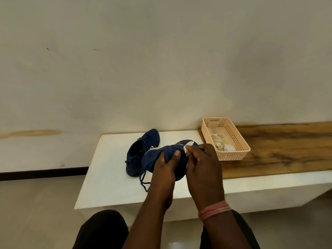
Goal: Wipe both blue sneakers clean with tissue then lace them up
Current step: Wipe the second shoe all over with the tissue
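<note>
One blue sneaker (139, 152) stands on the white bench top (107, 168), toe toward the wall. My left hand (166, 167) grips the second blue sneaker (155, 157) by its upper, holding it above the bench with its laces (143, 178) dangling loose. My right hand (202, 164) pinches a white tissue (187, 147) against the raised sneaker near its sole end. Most of the tissue is hidden under my fingers.
A peach perforated plastic basket (231, 141) with crumpled tissues stands on the wooden shelf (287, 146) right of the bench. The wall runs close behind. My knees in dark trousers sit below the bench's front edge.
</note>
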